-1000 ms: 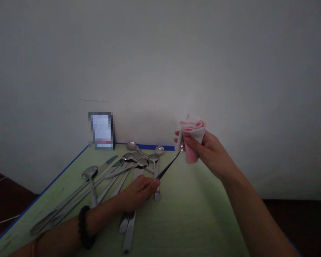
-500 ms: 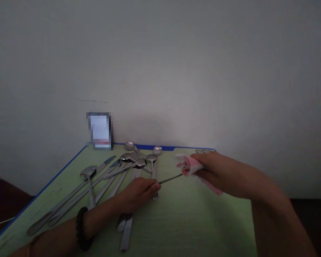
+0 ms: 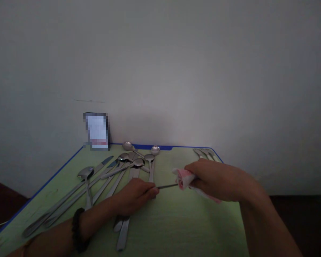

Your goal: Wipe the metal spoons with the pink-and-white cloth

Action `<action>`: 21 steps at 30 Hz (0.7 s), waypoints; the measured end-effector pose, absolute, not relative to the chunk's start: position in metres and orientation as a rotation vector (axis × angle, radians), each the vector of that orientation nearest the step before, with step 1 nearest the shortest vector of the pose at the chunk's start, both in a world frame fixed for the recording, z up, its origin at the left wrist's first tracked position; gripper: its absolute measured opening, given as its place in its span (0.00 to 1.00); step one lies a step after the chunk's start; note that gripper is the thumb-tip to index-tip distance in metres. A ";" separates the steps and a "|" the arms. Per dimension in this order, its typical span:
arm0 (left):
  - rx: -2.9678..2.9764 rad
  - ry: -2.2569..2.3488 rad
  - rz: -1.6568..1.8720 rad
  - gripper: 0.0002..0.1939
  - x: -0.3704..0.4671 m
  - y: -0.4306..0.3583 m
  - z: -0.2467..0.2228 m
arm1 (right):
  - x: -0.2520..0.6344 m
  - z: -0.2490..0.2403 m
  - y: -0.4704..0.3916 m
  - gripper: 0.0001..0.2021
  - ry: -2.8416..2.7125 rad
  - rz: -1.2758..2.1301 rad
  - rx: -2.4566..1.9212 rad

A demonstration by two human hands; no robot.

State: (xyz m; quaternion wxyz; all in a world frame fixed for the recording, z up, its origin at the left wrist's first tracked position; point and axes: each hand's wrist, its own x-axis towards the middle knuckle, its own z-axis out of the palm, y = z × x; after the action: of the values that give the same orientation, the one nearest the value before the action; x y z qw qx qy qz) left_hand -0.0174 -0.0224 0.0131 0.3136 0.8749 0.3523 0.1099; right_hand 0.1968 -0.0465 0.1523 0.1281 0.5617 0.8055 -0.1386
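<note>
A thin piece of metal cutlery [image 3: 168,186] spans the gap between my two hands over the table. My left hand [image 3: 137,194] pinches one end of it, with a black band on the wrist. Wrapped around its other end is a pink and white cloth [image 3: 184,178], gripped by my right hand [image 3: 216,178]. The cloth hides that end, so I cannot tell the cutlery's kind. Under and behind my left hand lies a loose pile of spoons [image 3: 138,162] and table knives [image 3: 107,160]. Beyond my right hand, several forks [image 3: 200,153] lie side by side.
The light green table [image 3: 200,228] has a blue edge and stands against a grey wall [image 3: 160,71]. At its back left corner a phone-like device [image 3: 98,130] with a lit, blurred screen leans upright. A larger spoon [image 3: 86,173] lies at the left.
My right hand and the cloth have moved slightly down and left, bringing the cutlery nearer to level. More of the forks shows behind my right hand. The whole view has shifted a little.
</note>
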 end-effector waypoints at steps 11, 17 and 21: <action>2.287 0.859 0.312 0.22 -0.019 -0.022 0.012 | 0.194 0.152 -0.050 0.08 2.363 -0.451 1.576; 2.244 0.858 0.328 0.23 -0.019 -0.022 0.014 | 0.191 0.154 -0.052 0.08 2.386 -0.453 1.597; 2.215 0.863 0.333 0.23 -0.019 -0.023 0.014 | 0.193 0.155 -0.051 0.08 2.406 -0.455 1.585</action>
State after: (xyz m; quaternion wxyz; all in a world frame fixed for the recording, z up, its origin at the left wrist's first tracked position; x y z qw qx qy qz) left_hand -0.0193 -0.0232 0.0139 0.3624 0.8600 0.3352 0.1293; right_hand 0.1927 -0.0509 0.1546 0.1122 0.5401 0.8195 -0.1551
